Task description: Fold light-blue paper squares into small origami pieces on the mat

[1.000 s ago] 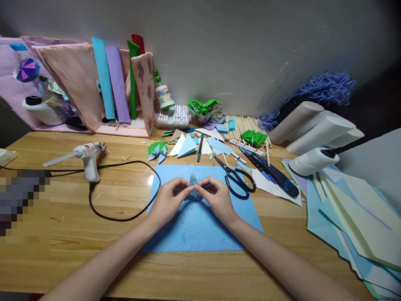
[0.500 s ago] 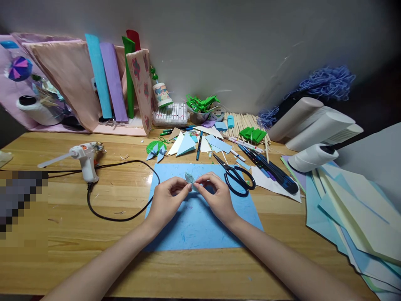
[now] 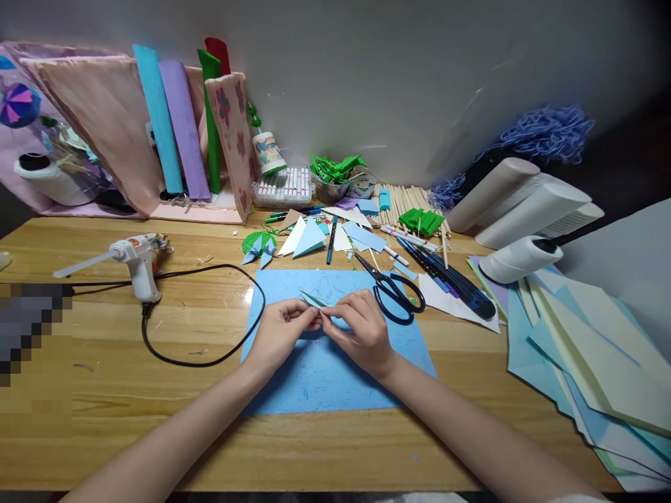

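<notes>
Between my two hands is a small folded piece of pale blue-green paper [image 3: 313, 300], its pointed end sticking up and to the left. My left hand [image 3: 286, 325] pinches it with thumb and forefinger. The fingertips of my right hand [image 3: 361, 325] close on its right side, and partly hide it. Both hands hover over a blue sheet [image 3: 335, 384] lying on the table. Black-handled scissors [image 3: 393, 290] lie at the sheet's upper right corner. Blue folded paper petals [image 3: 259, 251] rest on a green round piece [image 3: 256, 241] beyond the sheet.
A white glue gun [image 3: 137, 269] stands at left, its black cord [image 3: 183, 365] looping toward the sheet. Paper scraps [image 3: 310, 237], pens and a dark cutter [image 3: 466, 293] lie behind. Stacked coloured paper [image 3: 587, 349] and a white thread spool [image 3: 518, 260] are at right.
The folded paper has turned from facing me to a flatter, left-pointing tilt. My right hand has rolled over, its knuckles now higher. The view has shifted slightly.
</notes>
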A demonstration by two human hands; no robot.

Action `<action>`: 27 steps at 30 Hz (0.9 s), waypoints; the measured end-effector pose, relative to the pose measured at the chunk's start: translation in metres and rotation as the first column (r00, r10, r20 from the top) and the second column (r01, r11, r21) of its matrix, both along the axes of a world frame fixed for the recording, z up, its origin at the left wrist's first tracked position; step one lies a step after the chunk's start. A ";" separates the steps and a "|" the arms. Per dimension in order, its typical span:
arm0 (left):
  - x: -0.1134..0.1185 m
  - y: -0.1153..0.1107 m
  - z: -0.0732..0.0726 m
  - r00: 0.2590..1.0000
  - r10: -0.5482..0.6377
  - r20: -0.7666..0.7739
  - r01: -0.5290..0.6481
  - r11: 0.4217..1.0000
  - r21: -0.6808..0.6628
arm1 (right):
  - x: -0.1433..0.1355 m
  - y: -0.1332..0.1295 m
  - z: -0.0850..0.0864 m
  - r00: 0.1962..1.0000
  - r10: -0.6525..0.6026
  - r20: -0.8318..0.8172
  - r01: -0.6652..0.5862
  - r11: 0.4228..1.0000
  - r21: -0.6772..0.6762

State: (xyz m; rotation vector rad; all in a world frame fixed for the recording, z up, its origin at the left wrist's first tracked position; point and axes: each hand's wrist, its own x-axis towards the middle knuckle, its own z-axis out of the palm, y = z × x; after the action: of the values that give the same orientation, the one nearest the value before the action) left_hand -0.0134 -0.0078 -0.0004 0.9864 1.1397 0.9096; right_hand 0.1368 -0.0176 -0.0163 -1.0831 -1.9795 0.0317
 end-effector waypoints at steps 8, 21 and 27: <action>-0.001 -0.001 0.005 0.995 -0.030 0.091 0.033 0.999 -0.027 | 0.002 0.000 0.003 0.996 0.023 0.081 -0.027 0.998 0.051; -0.004 -0.003 0.002 0.964 0.019 -0.266 0.101 0.898 0.428 | -0.001 0.000 0.003 0.972 0.039 -0.231 -0.068 0.990 -0.120; -0.004 -0.007 0.006 0.939 0.051 -0.341 0.144 0.841 0.521 | -0.001 -0.002 0.005 0.971 0.086 -0.222 -0.121 0.982 -0.147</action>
State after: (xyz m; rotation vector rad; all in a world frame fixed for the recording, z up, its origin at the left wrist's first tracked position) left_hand -0.0172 -0.0143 0.0054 1.6866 1.1589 1.0750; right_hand 0.1353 -0.0193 -0.0112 -1.0288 -1.8589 0.3554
